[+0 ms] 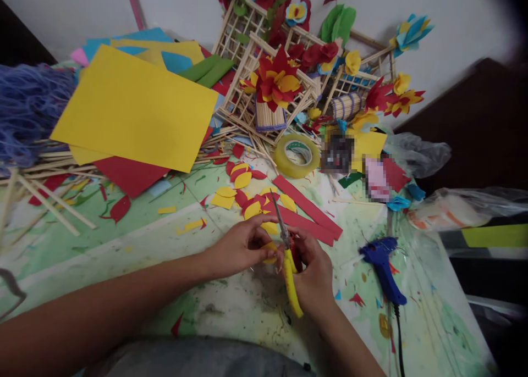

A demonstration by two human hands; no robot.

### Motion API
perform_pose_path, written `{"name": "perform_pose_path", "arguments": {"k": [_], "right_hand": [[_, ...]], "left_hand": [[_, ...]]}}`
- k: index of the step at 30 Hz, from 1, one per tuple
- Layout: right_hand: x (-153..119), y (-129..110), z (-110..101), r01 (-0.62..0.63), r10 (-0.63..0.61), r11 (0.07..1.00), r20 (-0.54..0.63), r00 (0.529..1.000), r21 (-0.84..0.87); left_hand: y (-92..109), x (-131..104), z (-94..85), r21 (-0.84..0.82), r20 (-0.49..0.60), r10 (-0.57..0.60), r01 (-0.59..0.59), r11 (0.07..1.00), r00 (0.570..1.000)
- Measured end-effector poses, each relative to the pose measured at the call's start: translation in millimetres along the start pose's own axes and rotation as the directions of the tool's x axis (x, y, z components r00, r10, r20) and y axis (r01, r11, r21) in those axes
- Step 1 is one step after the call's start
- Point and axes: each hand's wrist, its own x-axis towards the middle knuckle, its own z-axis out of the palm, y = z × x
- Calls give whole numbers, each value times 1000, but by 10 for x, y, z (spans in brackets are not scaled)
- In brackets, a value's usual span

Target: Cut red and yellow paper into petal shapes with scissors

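My right hand (314, 272) grips a pair of scissors (289, 259) with yellow and red handles, blades pointing away from me. My left hand (243, 245) pinches a small yellow paper piece (270, 249) right beside the blades. Both hands hover low over the paint-stained table (124, 245). Just beyond them lie several cut yellow and red paper petals (243, 193) and red paper strips (307, 206).
A blue glue gun (383, 267) lies right of my hands, its cord running toward me. A tape roll (297, 155) sits further back. Yellow paper sheets (136, 110) lie at the left, stick lattices with paper flowers (280, 75) behind, loose wooden sticks (49, 198) far left, plastic bags (454, 206) right.
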Motion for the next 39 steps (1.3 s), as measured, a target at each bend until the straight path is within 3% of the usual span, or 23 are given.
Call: {"name": "perform_pose_path", "arguments": {"k": [5,10,14,16,19,22,25,39], "right_hand": [[-9,55,15,-6,5,999,-27,1000,-40],[15,-40,64,7,2,996,-99,995,93],[6,-8,-41,84,-98,991,-135,986,-109],[-5,35,-156,164,-210,933,-115,971,-320],[-9,77,-322,252,-326,768,-22,945,-588],[3,79,-397,288,-331,589,100,938,-755],[16,70,-382,299,-290,507,167,942,-808],[17,125,-342,260,-202,523,179,963,-812]], "left_hand": [[48,14,-15,-12,-135,60,-62,998,989],[86,-6,9,-82,-95,-13,6,997,995],[88,4,-18,-139,-152,21,-43,989,988],[84,23,-53,-155,-208,35,-68,986,978],[84,55,-97,-175,-267,46,-96,980,962],[83,79,-112,-185,-295,56,-115,976,954],[75,94,-115,-212,-303,61,-129,969,951],[78,82,-126,-202,-344,60,-136,970,937]]}}
